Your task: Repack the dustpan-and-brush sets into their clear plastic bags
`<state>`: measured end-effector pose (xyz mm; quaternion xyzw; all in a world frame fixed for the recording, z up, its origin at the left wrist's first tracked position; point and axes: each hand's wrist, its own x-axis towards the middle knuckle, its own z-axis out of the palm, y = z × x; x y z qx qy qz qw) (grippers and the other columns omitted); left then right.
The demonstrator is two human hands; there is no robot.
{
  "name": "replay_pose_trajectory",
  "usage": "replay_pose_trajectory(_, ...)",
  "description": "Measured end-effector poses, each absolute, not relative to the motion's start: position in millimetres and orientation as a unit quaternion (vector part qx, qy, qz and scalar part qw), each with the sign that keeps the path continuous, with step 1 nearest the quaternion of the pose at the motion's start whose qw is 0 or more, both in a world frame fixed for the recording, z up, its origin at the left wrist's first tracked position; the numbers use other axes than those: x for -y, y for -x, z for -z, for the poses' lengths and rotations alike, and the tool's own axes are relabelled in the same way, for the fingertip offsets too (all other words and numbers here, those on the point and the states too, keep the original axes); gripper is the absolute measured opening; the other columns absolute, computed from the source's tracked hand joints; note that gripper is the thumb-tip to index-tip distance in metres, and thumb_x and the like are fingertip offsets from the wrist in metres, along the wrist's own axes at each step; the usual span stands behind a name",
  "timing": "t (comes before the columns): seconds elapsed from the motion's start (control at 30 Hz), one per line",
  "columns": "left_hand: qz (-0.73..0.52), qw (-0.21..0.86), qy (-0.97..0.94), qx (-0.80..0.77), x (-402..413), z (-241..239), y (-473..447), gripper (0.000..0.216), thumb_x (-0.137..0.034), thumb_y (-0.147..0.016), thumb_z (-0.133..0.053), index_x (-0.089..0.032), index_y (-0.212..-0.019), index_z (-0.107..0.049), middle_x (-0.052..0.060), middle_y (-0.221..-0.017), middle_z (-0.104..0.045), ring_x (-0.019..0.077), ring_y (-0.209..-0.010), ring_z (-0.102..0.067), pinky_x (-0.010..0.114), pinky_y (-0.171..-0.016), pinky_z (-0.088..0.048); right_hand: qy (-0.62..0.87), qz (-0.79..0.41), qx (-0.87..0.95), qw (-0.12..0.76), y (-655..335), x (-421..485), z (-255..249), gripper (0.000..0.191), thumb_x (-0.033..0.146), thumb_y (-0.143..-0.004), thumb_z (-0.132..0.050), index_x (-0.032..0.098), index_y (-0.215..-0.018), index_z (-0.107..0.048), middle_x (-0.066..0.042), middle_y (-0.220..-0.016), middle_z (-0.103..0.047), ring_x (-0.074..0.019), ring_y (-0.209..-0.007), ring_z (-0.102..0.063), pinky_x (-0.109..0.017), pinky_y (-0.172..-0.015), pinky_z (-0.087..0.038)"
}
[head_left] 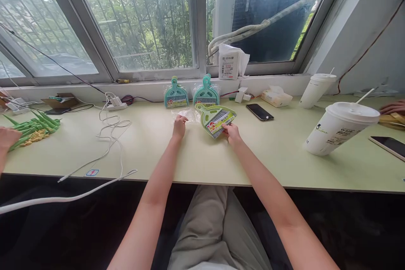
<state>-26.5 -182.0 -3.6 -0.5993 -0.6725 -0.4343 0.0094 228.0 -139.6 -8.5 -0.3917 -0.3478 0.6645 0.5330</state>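
Daylight from a wide barred window point(139, 17) falls on a pale green worktop point(196, 156) that runs along the sill. At its middle the right hand point(232, 133) pinches the near edge of a light green mini dustpan set point(215, 120), fingers pressed on the bristle end beside its paper label, so the pan lies flat with its handle pointing away toward the window. The left hand point(179, 127) rests just beside it, fingertips closed on the edge of a clear plastic wrapper point(183, 114) that lies crumpled on the worktop, seemingly holding it in place. Behind them two teal dustpan sets point(191, 93) in their wrappers lean upright against the sill, side by side. A black phone point(260, 112) lies to the right, well apart, and a large lidded paper cup point(340, 128) with a straw stands nearer the edge. Far left, another person's hand point(8, 138) touches a heap of green sticks point(33, 128); white cables point(110, 135) trail across the worktop between.
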Motion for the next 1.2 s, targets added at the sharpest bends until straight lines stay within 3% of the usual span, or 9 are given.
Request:
replay_pose_trajectory(0.13,0.411,0.004,0.596,0.690,181,4,22,0.033,0.002,-0.080,-0.039,-0.016,-0.086,-0.066,0.009,-0.103,-0.057,0.0195,-0.089,-0.059,0.034,-0.088,-0.045,0.394,-0.662,0.350,0.533,-229,138,10,0.014,0.008,-0.077,-0.062,0.017,-0.089,-0.061,-0.003,-0.086,-0.071,-0.0140,-0.075,-0.068,-0.026,-0.069,-0.060)
replay_pose_trajectory(0.3,0.343,-0.022,0.627,0.699,182,3,15,0.021,-0.019,-0.088,-0.050,-0.020,-0.101,-0.067,0.010,-0.116,-0.058,0.0265,-0.109,-0.054,0.038,-0.096,-0.038,0.389,-0.662,0.358,0.532,-230,140,8,0.020,0.008,-0.080,-0.060,0.017,-0.097,-0.062,-0.003,-0.089,-0.071,-0.0134,-0.076,-0.068,-0.023,-0.065,-0.059)
replay_pose_trajectory(0.5,0.205,0.066,0.574,0.790,186,-7,11,0.045,-0.039,-0.095,-0.035,-0.014,-0.076,-0.067,0.016,-0.089,-0.065,0.0285,-0.091,-0.060,0.042,-0.089,-0.037,0.396,-0.660,0.357,0.529,-229,142,7,0.016,0.007,-0.079,-0.061,0.016,-0.092,-0.061,-0.004,-0.089,-0.071,-0.0140,-0.076,-0.068,-0.024,-0.066,-0.060)
replay_pose_trajectory(0.67,0.184,0.101,0.580,0.787,189,-8,6,0.038,-0.047,-0.087,-0.050,-0.016,-0.104,-0.065,0.013,-0.099,-0.067,0.0267,-0.094,-0.060,0.039,-0.089,-0.039,0.400,-0.662,0.371,0.514,-229,143,4,0.013,0.006,-0.080,-0.059,0.015,-0.089,-0.061,-0.004,-0.091,-0.071,-0.0133,-0.075,-0.068,-0.024,-0.066,-0.060)
replay_pose_trajectory(0.87,0.160,0.058,0.583,0.794,186,-5,11,0.024,-0.019,-0.082,-0.050,-0.017,-0.094,-0.071,0.012,-0.105,-0.066,0.0263,-0.098,-0.059,0.034,-0.082,-0.045,0.419,-0.666,0.376,0.490,-229,145,1,0.017,0.005,-0.079,-0.060,0.015,-0.092,-0.061,-0.004,-0.092,-0.071,-0.0130,-0.076,-0.068,-0.025,-0.069,-0.060)
replay_pose_trajectory(1.2,0.327,0.079,0.539,0.772,186,-2,28,0.049,0.006,-0.073,-0.038,-0.016,-0.111,-0.062,0.011,-0.098,-0.066,0.0249,-0.094,-0.061,0.037,-0.084,-0.047,0.415,-0.680,0.430,0.425,-227,148,-4,0.015,0.003,-0.077,-0.061,0.013,-0.088,-0.063,-0.005,-0.083,-0.072,-0.0140,-0.070,-0.069,-0.030,-0.075,-0.060)
